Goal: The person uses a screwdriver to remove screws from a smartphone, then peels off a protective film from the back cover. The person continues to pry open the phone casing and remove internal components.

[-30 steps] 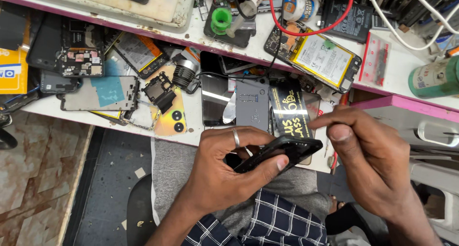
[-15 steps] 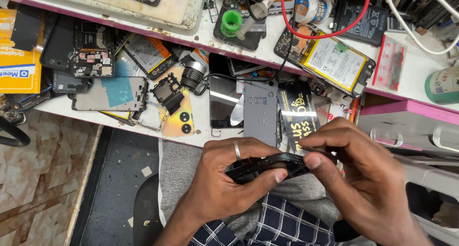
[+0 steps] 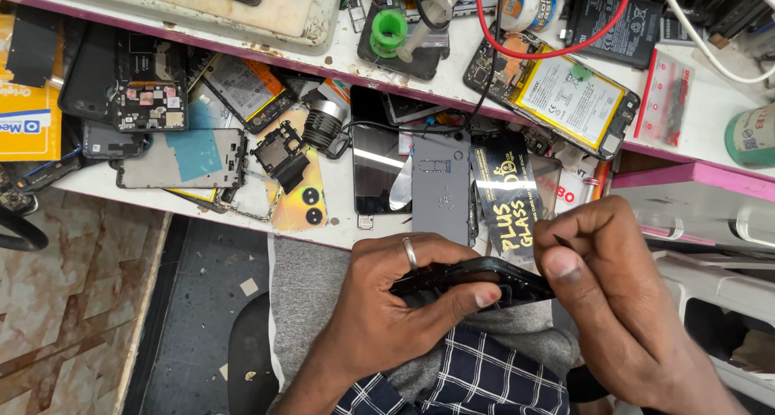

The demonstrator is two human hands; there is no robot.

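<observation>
My left hand (image 3: 395, 310), a ring on one finger, grips a black phone (image 3: 472, 279) edge-on above my lap, thumb pressed on its near side. My right hand (image 3: 617, 290) pinches a thin dark tool (image 3: 563, 241) between thumb and fingers and touches the phone's right end. The tool's tip is hidden behind my fingers. Both hands sit just below the front edge of the white workbench shelf (image 3: 339, 225).
The shelf holds a grey phone back (image 3: 441, 185), a black packet with yellow print (image 3: 504, 201), an iridescent back cover (image 3: 295, 197), phone frames and boards. Above lie a phone with a yellow battery (image 3: 565, 96), a green tape roll (image 3: 389, 29) and red wire. A pink-edged drawer (image 3: 694, 201) juts out right.
My right hand moved in from the phone's right side and now pinches its end. The phone turned more edge-on. The view shifted slightly.
</observation>
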